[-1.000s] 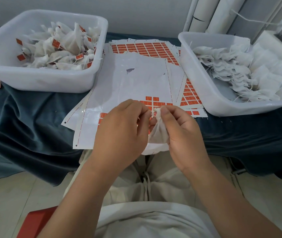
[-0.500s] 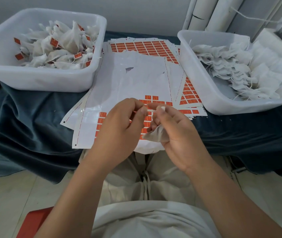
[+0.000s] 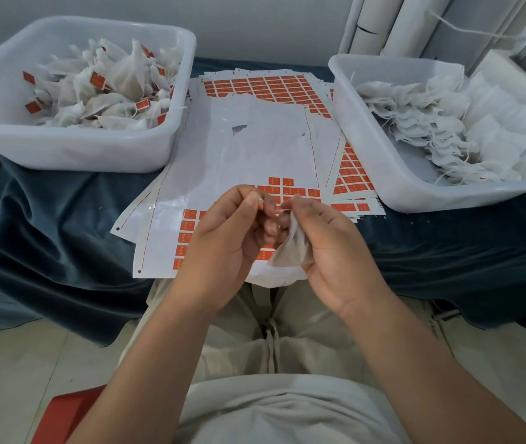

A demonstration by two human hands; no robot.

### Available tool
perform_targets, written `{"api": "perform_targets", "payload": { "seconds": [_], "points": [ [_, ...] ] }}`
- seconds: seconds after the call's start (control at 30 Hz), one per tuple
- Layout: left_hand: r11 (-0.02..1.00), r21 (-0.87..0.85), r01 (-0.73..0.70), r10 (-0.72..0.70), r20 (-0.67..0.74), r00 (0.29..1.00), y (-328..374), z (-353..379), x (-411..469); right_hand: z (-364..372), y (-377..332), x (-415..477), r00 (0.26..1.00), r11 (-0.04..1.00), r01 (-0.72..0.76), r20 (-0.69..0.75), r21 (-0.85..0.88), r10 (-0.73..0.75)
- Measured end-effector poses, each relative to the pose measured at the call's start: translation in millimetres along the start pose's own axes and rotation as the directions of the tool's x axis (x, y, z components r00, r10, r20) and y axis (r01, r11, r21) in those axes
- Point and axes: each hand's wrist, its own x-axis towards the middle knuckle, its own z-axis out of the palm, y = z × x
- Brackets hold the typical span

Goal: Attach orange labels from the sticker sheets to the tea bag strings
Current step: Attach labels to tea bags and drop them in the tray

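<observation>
- Your left hand [image 3: 223,238] is over the near edge of the tabletop [image 3: 47,200], about midway along it. The grip is narrow, with thumb and forefinger tips pinched on a thin white string [image 3: 279,210].
- Your right hand [image 3: 329,251] is just beside it, the fingertips of the two hands almost meeting. Its grip is closed round a tea bag [image 3: 292,249], which is crumpled between thumb and curled fingers with its lower corner poking out toward the left hand.
- The string spans the short gap between the two hands. Your fingers cover the spot, so it cannot be told whether a label is on it.
- The sticker sheets [image 3: 223,155] lie fanned in a loose stack at the middle of the tabletop, under and beyond your hands. The nearest sheet overhangs the near edge.
- The top sheet is mostly bare backing. Orange labels [image 3: 287,190] remain in a patch just past your fingertips and in a column toward the sheet's near left.
- The left bin [image 3: 79,149] is white and sits at the far left corner, heaped with bags that carry orange labels.
- The right bin [image 3: 367,155] is white and sits at the far right corner, holding plain white bags with loose strings.
- A dark blue cloth [image 3: 447,251] covers the tabletop and drapes over its near edge.
</observation>
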Motion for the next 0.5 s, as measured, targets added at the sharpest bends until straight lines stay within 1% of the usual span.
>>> {"api": "perform_targets", "payload": {
  "seconds": [0.03,0.07,0.13,0.17,0.2,0.23,0.27,0.3,0.33,0.37,0.4,0.43,0.47,0.5],
  "points": [
    [0.999,0.044,0.013,-0.012,-0.037,0.999,0,-2,1,-3,1,0,1.0,0.995,0.007,0.001,-0.102,-0.007],
    [0.993,0.117,0.023,-0.013,-0.078,0.997,0,-3,2,-6,2,0,0.999,0.969,0.033,0.001,-0.245,-0.034],
    [0.942,0.334,0.022,0.026,-0.14,0.99,0,-5,1,-11,3,0,0.991,0.85,0.114,0.002,-0.514,-0.132],
    [0.883,0.47,0.009,0.066,-0.143,0.988,-1,-5,1,-13,4,0,0.984,0.795,0.147,0.003,-0.588,-0.18],
    [0.784,0.62,-0.009,0.106,-0.119,0.987,-2,-5,1,-15,5,1,0.977,0.765,0.169,0.003,-0.622,-0.213],
    [0.633,0.773,-0.038,0.142,-0.067,0.988,-4,-5,0,-16,4,1,0.974,0.752,0.179,0.004,-0.634,-0.228],
    [0.46,0.885,-0.075,0.167,-0.003,0.986,-6,-6,0,-16,4,2,0.972,0.744,0.186,0.008,-0.641,-0.236],
    [0.322,0.94,-0.116,0.199,0.052,0.979,-6,-5,-1,-16,4,2,0.969,0.731,0.196,0.014,-0.654,-0.248],
    [0.236,0.961,-0.143,0.238,0.086,0.968,-6,-3,-1,-17,4,3,0.963,0.71,0.214,0.021,-0.671,-0.27],
    [0.174,0.972,-0.158,0.284,0.104,0.953,-5,0,-2,-17,4,3,0.954,0.684,0.237,0.032,-0.69,-0.298],
    [0.134,0.978,-0.161,0.326,0.11,0.939,-5,3,-2,-17,4,3,0.947,0.663,0.255,0.043,-0.704,-0.319],
    [0.139,0.979,-0.149,0.346,0.093,0.933,-4,5,-2,-17,4,3,0.943,0.653,0.269,0.055,-0.708,-0.329],
    [0.211,0.97,-0.12,0.335,0.043,0.941,-4,7,-1,-17,4,2,0.942,0.655,0.28,0.071,-0.701,-0.327],
    [0.329,0.94,-0.087,0.296,-0.015,0.955,-5,8,0,-16,5,1,0.942,0.66,0.292,0.089,-0.692,-0.323]
  ]
}}
